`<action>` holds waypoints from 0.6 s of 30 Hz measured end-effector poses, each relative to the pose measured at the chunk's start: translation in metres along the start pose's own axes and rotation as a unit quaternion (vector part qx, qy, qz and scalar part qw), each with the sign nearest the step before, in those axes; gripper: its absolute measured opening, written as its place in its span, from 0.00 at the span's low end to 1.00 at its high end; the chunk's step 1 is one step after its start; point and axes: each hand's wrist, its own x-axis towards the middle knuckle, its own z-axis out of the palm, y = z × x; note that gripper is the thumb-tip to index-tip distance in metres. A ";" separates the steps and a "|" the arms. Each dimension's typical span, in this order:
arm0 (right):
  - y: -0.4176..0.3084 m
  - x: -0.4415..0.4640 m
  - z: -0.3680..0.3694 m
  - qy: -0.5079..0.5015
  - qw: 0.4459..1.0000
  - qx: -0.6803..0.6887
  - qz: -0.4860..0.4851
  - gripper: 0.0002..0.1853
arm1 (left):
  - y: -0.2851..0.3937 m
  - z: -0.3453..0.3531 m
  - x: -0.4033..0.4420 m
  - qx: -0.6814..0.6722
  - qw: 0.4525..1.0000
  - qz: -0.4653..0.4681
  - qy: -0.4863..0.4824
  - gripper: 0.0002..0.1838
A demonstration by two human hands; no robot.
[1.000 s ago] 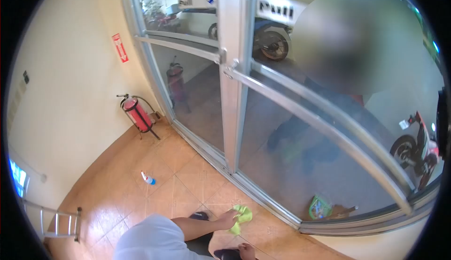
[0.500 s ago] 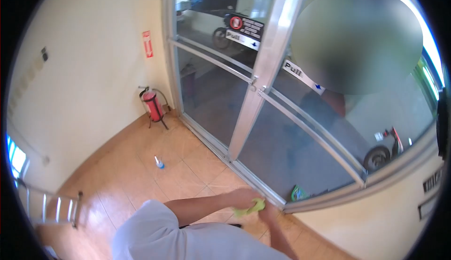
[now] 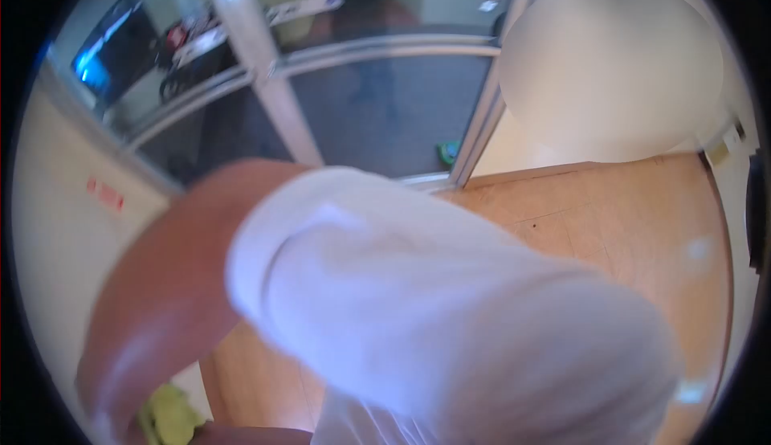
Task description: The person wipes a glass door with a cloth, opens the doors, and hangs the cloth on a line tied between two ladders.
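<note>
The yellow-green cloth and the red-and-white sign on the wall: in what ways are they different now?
Colour: the yellow-green cloth is one colour, while the sign is red and white.
Shape: the cloth is bunched and uneven; the sign is a flat strip on the wall.
Size in view: the cloth looks bigger than the sign.
Shared: both appear in the left part of the picture.

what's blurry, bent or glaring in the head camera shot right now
Head view: wide-angle bending, the glass door's crossbar curved; head view: soft blur on the red wall sign, its lettering unreadable, and on the yellow-green cloth; head view: pale glare patches on the tiled floor at right.
</note>
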 end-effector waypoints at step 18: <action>-0.059 -0.311 0.137 0.326 0.689 0.582 0.283 0.22 | 0.008 -0.166 -0.025 0.226 0.850 -0.197 0.432 0.21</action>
